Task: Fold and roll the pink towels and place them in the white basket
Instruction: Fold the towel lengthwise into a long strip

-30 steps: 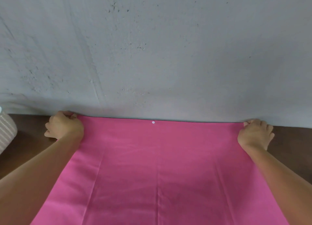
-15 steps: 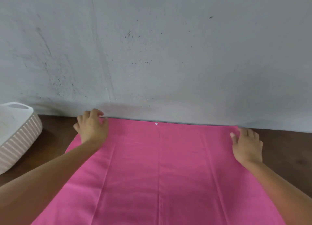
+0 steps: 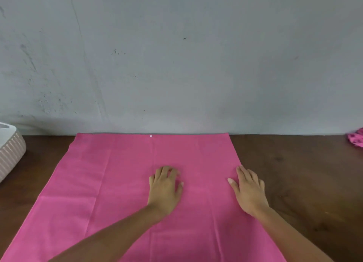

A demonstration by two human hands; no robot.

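Back from the corners slid the left hand and right hand, now flat on the pink towel, holding nothing. Left of them, the white basket is cut off.

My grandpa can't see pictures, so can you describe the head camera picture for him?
Two bare hands rest on a pink towel spread on a dark wooden table by a grey wall: the left hand near its middle, the right hand at its right edge. A white basket peeks in at far left, more pink cloth at far right.
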